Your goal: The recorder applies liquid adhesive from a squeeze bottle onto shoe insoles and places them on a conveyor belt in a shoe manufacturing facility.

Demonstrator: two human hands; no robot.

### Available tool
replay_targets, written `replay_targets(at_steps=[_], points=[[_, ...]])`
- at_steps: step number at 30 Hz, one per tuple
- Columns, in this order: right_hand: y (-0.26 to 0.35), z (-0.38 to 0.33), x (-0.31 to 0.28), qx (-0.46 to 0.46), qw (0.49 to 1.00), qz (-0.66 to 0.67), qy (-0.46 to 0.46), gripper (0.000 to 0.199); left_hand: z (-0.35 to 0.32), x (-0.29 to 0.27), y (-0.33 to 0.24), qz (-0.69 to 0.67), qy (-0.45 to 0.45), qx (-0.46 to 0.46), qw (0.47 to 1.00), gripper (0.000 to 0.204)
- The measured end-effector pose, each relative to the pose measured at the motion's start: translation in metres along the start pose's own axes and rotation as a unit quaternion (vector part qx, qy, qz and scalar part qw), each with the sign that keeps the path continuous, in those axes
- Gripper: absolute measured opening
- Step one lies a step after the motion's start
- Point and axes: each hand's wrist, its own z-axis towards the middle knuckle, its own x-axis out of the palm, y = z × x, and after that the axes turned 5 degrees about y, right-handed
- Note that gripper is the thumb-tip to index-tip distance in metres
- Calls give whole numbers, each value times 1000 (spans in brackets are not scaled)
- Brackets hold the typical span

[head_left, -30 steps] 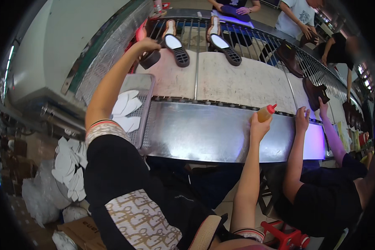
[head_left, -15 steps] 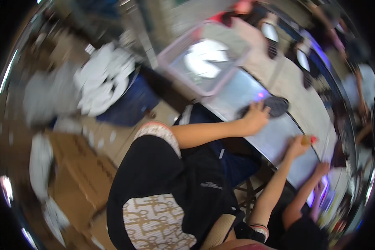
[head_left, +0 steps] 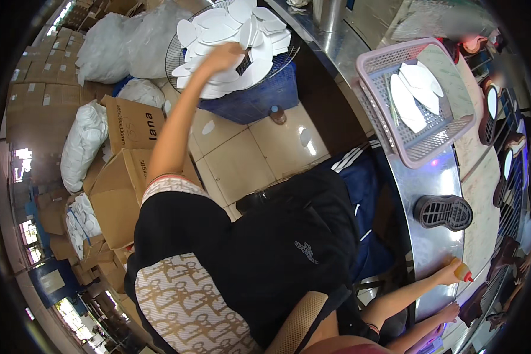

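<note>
My left arm stretches up to a heap of white insoles [head_left: 209,32] in a wire basket [head_left: 171,59]. The left hand [head_left: 224,58] is over the heap, blurred, its fingertips among the insoles; whether it grips one I cannot make out. My right hand [head_left: 448,274] is closed around a small squeeze bottle [head_left: 461,270] of yellowish liquid with a red tip, above the metal table's right edge. A dark shoe sole [head_left: 444,213], its grid of hollows showing, lies on the metal table [head_left: 422,189], apart from both hands.
A pinkish-grey plastic basket [head_left: 416,160] with several white insoles stands on the table. Below the wire basket is a blue crate [head_left: 259,94]. Cardboard boxes [head_left: 115,200] stand at left. Along the right runs a pale conveyor belt [head_left: 484,236] beside shoes; a co-worker's hand [head_left: 448,312] is near mine.
My left hand has left the dark sole on the table and swung across to the insole heap. The view has turned left. My right hand still holds the squeeze bottle.
</note>
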Motion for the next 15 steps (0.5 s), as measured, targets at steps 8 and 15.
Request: replay_targets(at_steps=[8, 15], points=[[4, -3, -2, -37, 999, -24, -5, 73, 15, -15, 182, 132, 42, -165, 976, 63], [14, -12, -3, -3, 1000, 4, 3, 69, 9, -58, 147, -2, 20, -156, 988, 30]])
